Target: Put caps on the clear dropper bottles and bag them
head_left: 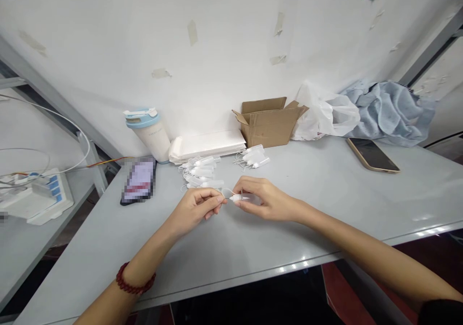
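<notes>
My right hand [265, 197] is closed around a small translucent bottle [247, 197] with a white tip, held just above the table and pointing left. A thin white cord runs from the tip toward my left hand [198, 207], whose thumb and fingers are pinched together on it. The exact end of the cord is hidden by the fingertips. Just behind my hands lies a pile of similar small bottles [202, 170] with white cords. A smaller group of the same bottles [255, 156] lies in front of the cardboard box.
Along the wall stand a tumbler [154, 134], a stack of white paper sleeves [210, 144], an open cardboard box [271, 127], a white plastic bag [321, 115] and blue cloth [390, 110]. Phones lie left [139, 180] and right [372, 155]. A power strip [54, 197] sits far left.
</notes>
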Demonstrator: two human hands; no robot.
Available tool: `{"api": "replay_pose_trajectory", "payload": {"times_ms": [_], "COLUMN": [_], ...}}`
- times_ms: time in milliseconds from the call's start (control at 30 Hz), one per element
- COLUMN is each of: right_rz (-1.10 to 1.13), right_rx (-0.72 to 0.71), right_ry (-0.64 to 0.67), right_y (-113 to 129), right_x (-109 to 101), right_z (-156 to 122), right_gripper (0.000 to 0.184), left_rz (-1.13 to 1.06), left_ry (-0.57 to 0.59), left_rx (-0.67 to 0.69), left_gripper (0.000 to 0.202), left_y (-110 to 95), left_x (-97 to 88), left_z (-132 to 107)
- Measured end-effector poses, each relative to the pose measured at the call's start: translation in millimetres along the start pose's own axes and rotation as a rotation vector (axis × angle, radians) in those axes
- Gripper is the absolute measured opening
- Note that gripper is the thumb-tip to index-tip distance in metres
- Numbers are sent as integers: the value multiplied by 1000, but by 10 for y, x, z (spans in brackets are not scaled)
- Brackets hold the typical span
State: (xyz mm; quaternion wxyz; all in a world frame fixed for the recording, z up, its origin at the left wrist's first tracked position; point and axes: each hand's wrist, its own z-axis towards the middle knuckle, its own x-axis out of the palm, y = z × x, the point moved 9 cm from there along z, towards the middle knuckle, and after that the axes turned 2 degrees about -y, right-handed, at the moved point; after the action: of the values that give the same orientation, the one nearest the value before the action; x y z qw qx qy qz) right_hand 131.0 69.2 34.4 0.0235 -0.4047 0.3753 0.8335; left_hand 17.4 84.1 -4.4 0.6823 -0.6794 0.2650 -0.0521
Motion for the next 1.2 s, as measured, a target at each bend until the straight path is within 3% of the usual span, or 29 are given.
{"api": "replay_pose_trajectory", "payload": {"times_ms": [867, 1067, 1200], "right_rz": [22, 43, 113], "right_rx": [17, 70, 163], "right_ry": [82, -18, -65], "right_y": [-42, -89, -177], "right_x": [195, 116, 37], "right_z": [-32, -8, -3], "right_gripper": [9, 10, 18], "left_rz": [47, 31, 13], "left_ry": [64, 21, -64], "left_rx": [-22, -29, -17], "left_gripper": [28, 31, 28], "left_y": [120, 59, -6], "left_x": [140, 96, -28], "left_z": [-13, 5, -5]}}
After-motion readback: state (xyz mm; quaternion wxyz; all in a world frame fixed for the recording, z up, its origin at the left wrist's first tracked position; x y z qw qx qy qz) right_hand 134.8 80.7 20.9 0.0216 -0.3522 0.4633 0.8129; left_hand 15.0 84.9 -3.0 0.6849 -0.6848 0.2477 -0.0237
